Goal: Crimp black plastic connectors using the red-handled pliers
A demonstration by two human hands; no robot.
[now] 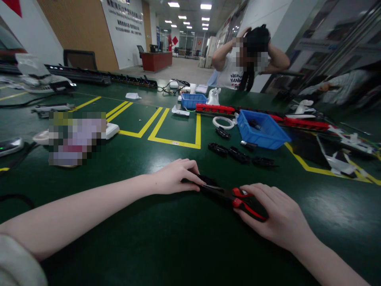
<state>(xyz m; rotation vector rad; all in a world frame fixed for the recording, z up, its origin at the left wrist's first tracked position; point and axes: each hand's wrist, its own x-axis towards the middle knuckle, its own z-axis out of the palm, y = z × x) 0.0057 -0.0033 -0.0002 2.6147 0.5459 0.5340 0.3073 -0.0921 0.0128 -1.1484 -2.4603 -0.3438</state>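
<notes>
My right hand (274,212) is wrapped round the red and black handles of a pair of long-nose pliers (228,194), whose jaws point left. With bent fingers, my left hand (178,176) grips a small black part (207,180) at the tip of the pliers. The jaws reach that part beside my left fingertips; whether they clamp it I cannot tell. Beyond my hands lie several similar black parts (238,155) in a loose row on the green table (178,246).
A blue bin (263,137) with black pieces inside stands at the right, next to a white ring-shaped roll (223,122). A smaller blue bin (193,101) and red strips (216,109) are farther back. A person (253,59) sits across the table. Yellow tape (175,143) marks the surface.
</notes>
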